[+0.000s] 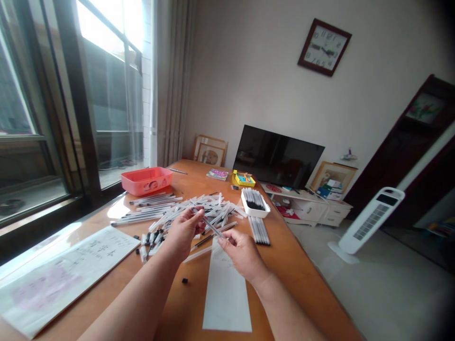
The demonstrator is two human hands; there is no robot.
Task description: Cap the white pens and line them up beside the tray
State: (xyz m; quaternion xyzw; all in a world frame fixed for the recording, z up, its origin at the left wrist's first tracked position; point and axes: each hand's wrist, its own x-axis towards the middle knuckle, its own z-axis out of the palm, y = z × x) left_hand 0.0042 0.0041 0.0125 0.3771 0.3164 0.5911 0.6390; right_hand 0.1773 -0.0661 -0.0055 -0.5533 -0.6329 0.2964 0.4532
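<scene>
While the left hand (pixel 186 229) pinches the pen (pixel 212 228) near its far end and the right hand (pixel 243 251) its near end, fingers nearly closed, I see it above the table (pixel 284 279), between the side edges; I judge it light, stiff, slick, best gripped mid-length.

In the middle of the tabletop (pixel 295 274) there is a pile of pen parts (pixel 222 206). The notebook (pixel 71 284) lies at the near left, the basket (pixel 146 185) at the far left. A paper strip (pixel 227 303) lies near, before the pile. To the right is the tray (pixel 258 212), with pens (pixel 252 195) in it; beyond it is the carton (pixel 244 179)
</scene>
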